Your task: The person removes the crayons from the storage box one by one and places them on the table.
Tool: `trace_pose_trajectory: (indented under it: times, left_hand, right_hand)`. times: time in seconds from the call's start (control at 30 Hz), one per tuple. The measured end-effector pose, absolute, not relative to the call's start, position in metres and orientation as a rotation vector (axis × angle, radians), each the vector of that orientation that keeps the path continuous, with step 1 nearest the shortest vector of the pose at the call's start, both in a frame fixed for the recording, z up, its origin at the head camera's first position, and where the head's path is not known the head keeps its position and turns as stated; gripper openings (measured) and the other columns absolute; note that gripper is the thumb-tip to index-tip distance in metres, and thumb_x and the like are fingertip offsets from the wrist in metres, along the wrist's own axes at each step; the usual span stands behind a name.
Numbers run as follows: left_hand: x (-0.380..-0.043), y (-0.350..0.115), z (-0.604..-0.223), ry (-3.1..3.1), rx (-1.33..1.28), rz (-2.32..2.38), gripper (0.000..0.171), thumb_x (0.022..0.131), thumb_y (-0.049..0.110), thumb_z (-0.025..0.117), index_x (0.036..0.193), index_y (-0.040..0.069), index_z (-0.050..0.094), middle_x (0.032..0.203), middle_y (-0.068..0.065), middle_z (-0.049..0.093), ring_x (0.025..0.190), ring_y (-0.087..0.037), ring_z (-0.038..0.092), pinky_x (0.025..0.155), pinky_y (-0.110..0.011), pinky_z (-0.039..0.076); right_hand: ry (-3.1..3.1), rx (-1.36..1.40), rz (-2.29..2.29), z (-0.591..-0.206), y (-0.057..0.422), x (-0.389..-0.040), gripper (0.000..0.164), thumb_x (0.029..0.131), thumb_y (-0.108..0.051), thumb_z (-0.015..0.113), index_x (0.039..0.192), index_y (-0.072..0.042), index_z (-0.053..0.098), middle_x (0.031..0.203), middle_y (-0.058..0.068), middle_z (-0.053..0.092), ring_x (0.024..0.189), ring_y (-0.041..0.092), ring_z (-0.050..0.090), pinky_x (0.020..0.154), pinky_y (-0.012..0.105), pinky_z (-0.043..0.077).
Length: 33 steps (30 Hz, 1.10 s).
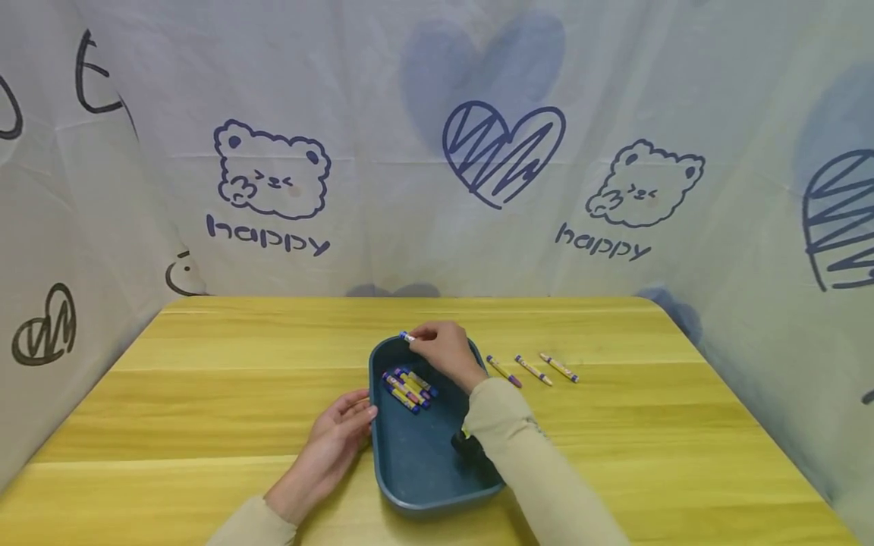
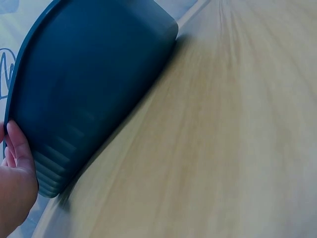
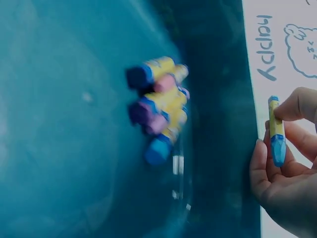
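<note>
Crayon, one, yellow wrapper with blue bands and light-blue tip (image 3: 276, 131): pinched between thumb and fingers of the right hand (image 1: 444, 350), at the tray's far rim; long axis upright in the right wrist view, tip downward.

Tray, one, dark blue-green (image 1: 416, 506): on the wooden desk (image 1: 205, 425), lengthwise away from the person.

Crayon pile (image 1: 404, 390): inside the tray, far half, toward its left wall; lies on the person's side of the held crayon, right hand nearer.

Loose crayons, three (image 1: 533, 370): on the desk, right of the tray and right hand, slanting, apart.

Left hand (image 1: 334, 440): fingers extended, touching the tray's left wall.
</note>
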<state>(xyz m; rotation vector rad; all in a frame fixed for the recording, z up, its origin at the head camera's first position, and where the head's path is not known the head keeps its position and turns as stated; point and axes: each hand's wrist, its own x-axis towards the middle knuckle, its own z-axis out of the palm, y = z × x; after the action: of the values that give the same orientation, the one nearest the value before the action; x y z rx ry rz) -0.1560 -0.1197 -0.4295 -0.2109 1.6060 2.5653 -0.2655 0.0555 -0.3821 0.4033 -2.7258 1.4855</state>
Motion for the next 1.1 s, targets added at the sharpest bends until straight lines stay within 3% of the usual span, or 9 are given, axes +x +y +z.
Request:
trace_pose_trajectory:
  times: [0.27,0.53,1.1]
  left_hand:
    - [-0.156,-0.120,-0.429,1.607,-0.197,2.565,0.035,0.092,-0.006,0.054,0.125,-0.008,0.044,0.099,-0.007,0.057,0.086,-0.014,0.055,0.075,-0.023,0.047]
    - [-0.155,-0.120,-0.430,1.604,-0.216,2.574,0.035,0.092,-0.008,0.053,0.125,-0.009,0.044,0.098,-0.007,0.057,0.083,-0.012,0.055,0.074,-0.022,0.047]
    - [-0.155,-0.120,-0.431,1.607,-0.209,2.574,0.034,0.091,-0.007,0.054,0.124,-0.008,0.045,0.096,-0.006,0.057,0.084,-0.013,0.055,0.074,-0.023,0.047]
  right_hand:
    - [-2.747,0.448,1.448,-0.351,0.073,-0.280,0.018,0.087,-0.011,0.069,0.103,-0.003,0.073,0.092,0.006,0.068,0.084,0.020,0.062,0.073,0.032,0.051]
    - [-2.835,0.436,1.385,-0.333,0.105,-0.291,0.025,0.089,-0.009,0.065,0.113,-0.002,0.069,0.109,0.012,0.066,0.099,0.026,0.060,0.082,0.038,0.051]
    - [-2.899,0.252,1.286,-0.364,0.173,-0.299,0.024,0.091,-0.008,0.063,0.112,0.002,0.067,0.109,0.017,0.065,0.099,0.031,0.060,0.082,0.042,0.051]
